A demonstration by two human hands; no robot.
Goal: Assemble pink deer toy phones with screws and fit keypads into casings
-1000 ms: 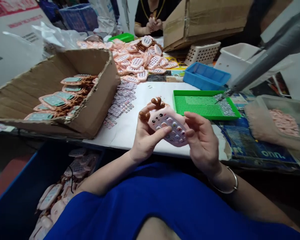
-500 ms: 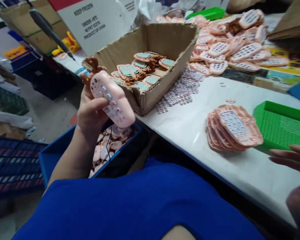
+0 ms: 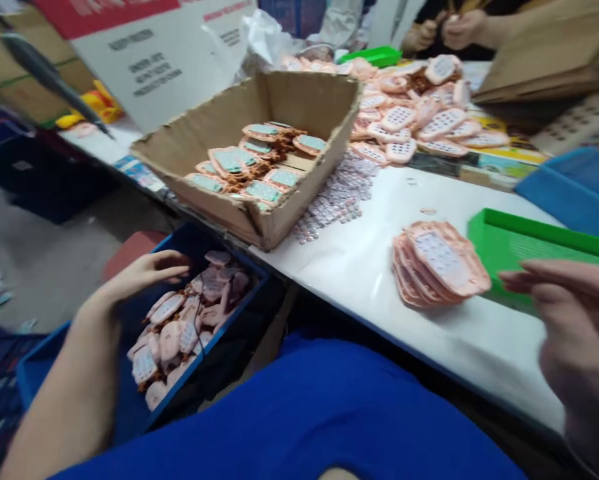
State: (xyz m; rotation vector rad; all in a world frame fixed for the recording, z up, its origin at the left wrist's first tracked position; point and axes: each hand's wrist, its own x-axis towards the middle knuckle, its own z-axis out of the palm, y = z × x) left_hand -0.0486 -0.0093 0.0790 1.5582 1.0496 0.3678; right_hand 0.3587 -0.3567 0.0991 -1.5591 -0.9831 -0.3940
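My left hand [image 3: 152,272] is over the blue crate [image 3: 183,387], its fingers stretched out with nothing in them. Inside that crate lies a heap of pink toy phones [image 3: 172,340], some with brown trim. On the right, my right hand [image 3: 574,303] is held above the white tabletop, fingers extended and empty, in front of a green tray [image 3: 499,230]. Left of it stands a stack of pink toy phone shells [image 3: 439,263], the top one carrying a pale keypad piece [image 3: 440,257].
A cardboard box [image 3: 309,97] at the table edge holds pink shells with green boards. Small clear keys [image 3: 336,193] lie beside it. Behind is a pile of pink shells [image 3: 419,110]. A screwdriver [image 3: 49,77] hangs at upper left. Another person's hands [image 3: 452,32] are at the far side.
My left hand has let go of the pink toy phone and moved down and left over the blue crate. My right hand has come further into view. The view has shifted.
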